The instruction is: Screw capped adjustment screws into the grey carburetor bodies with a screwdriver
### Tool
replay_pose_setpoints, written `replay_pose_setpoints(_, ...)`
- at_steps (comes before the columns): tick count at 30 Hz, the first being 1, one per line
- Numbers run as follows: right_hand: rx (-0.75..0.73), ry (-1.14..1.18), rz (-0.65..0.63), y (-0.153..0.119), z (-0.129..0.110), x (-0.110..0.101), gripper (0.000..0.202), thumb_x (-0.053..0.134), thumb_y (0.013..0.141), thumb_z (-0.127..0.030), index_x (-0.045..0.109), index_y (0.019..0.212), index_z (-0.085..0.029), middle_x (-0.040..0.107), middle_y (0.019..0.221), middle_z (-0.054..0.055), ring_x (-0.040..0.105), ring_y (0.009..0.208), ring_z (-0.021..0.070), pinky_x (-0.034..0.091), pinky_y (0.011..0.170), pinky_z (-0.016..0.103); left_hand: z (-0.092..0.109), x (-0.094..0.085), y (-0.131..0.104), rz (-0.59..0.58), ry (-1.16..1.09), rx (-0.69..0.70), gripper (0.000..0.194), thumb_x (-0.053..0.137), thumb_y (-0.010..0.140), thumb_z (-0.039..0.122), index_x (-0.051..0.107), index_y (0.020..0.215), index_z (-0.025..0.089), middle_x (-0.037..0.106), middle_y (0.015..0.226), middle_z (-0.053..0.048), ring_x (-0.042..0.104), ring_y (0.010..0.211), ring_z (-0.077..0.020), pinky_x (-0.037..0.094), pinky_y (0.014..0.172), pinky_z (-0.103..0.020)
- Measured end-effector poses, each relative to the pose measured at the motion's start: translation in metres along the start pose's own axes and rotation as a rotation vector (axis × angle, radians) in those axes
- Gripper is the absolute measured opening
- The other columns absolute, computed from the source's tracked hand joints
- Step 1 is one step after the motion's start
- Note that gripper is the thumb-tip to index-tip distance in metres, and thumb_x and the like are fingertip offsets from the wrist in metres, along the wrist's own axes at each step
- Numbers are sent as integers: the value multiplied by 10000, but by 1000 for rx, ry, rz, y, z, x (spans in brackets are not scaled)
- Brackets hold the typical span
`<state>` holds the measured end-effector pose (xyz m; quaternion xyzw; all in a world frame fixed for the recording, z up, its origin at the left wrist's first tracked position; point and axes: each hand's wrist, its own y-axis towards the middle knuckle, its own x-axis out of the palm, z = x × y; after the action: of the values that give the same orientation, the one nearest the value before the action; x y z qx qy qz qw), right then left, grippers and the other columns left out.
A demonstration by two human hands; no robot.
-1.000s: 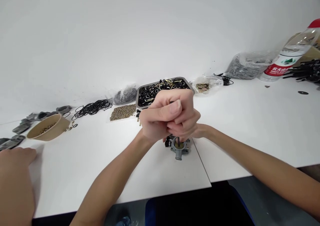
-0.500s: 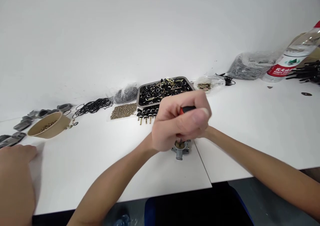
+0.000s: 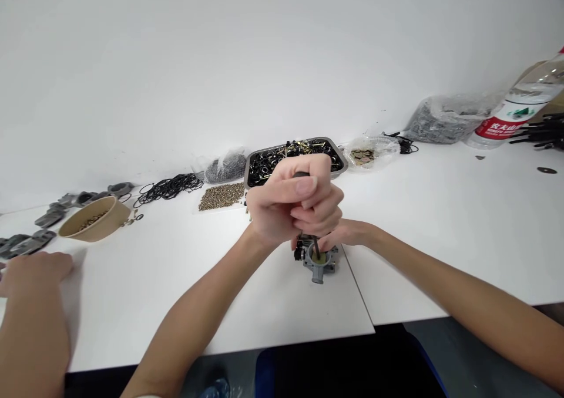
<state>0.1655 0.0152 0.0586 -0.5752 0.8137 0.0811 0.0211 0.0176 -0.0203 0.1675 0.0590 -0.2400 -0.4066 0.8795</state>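
Note:
My left hand (image 3: pixel 295 198) is wrapped around the handle of a screwdriver (image 3: pixel 316 248), whose dark end shows at the top of the fist. Its shaft slants down into the round opening of a grey metal carburetor body (image 3: pixel 317 275), and a brass-coloured surface shows inside. Partly hidden behind the left fist, my right hand (image 3: pixel 349 232) grips the carburetor from its far side, against the white table. A black part sits on the carburetor's left side.
Behind my hands stand a metal tray (image 3: pixel 344 166) of black and brass parts and a pile of brass pieces (image 3: pixel 220 196). Leftward lie black rings (image 3: pixel 170 188), a tan bowl (image 3: pixel 110 216) and another person's hand (image 3: pixel 37 269). A water bottle (image 3: pixel 506 119) stands right.
My left fist has shifted left and turned on the screwdriver, so the shaft and more of the carburetor now show. At far left, the other person's hand has moved slightly.

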Motion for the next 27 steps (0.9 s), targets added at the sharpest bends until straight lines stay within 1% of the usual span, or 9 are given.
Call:
replay_pose_setpoints(2,-22,30,22,-1,1,-1,371,625,780,-261,630,1134,-148,609,1075,81,590,966,214,506,851,361,1,-5,1,113,-41,-9,445,488,914,455,273,611,211,227,447,64,212,329,-71,264,354,-217)
replay_pose_setpoints(4,-48,25,55,-1,0,-1,366,650,752,-267,664,1101,-156,579,1064,74,562,953,207,489,836,340,7,-12,3,193,-74,37,403,427,939,388,271,614,210,220,451,63,223,318,-79,258,341,-215)
replay_pose_setpoints(8,-71,-8,90,-3,-4,1,327,651,748,-251,689,1062,-168,528,1064,73,519,1000,213,460,851,320,34,-34,-4,329,-112,301,360,368,943,291,246,615,210,186,456,62,198,297,-89,200,309,-222)
replay_pose_setpoints(11,-86,-5,81,-3,-5,2,318,634,744,-224,686,1053,-170,528,1073,71,522,988,204,438,853,314,47,-60,-25,417,-97,419,335,368,927,257,230,625,212,180,455,59,184,298,-102,173,306,-247)
replay_pose_setpoints(14,-95,-21,85,-3,-4,2,320,622,728,-208,683,1041,-171,527,1066,67,519,967,196,421,841,308,36,-93,-54,512,-111,404,302,389,898,229,239,636,214,174,455,61,178,308,-107,153,307,-253)
replay_pose_setpoints(17,-85,-38,87,-3,-2,2,333,615,730,-225,676,1053,-168,528,1064,65,506,918,181,411,806,296,12,-124,-79,661,-201,394,280,414,868,185,246,645,209,196,461,63,184,330,-97,180,328,-244)
replay_pose_setpoints(19,-84,-53,94,-3,-1,3,361,618,731,-244,663,1081,-170,542,1075,65,499,902,177,408,788,293,-1,-139,-89,746,-270,410,285,421,853,162,234,643,206,204,460,66,182,341,-86,202,341,-231)
replay_pose_setpoints(22,-78,-80,105,-4,-1,4,374,628,745,-276,649,1105,-175,549,1082,69,503,914,185,413,794,300,-11,-149,-94,792,-276,385,279,428,843,171,236,643,205,201,465,66,170,348,-86,199,350,-232)
replay_pose_setpoints(27,-59,-116,101,-5,-2,5,345,619,797,-332,650,1110,-190,524,1108,80,503,979,206,420,857,337,-15,-149,-91,759,-276,345,273,442,828,179,246,640,206,190,470,63,189,341,-91,180,353,-242)
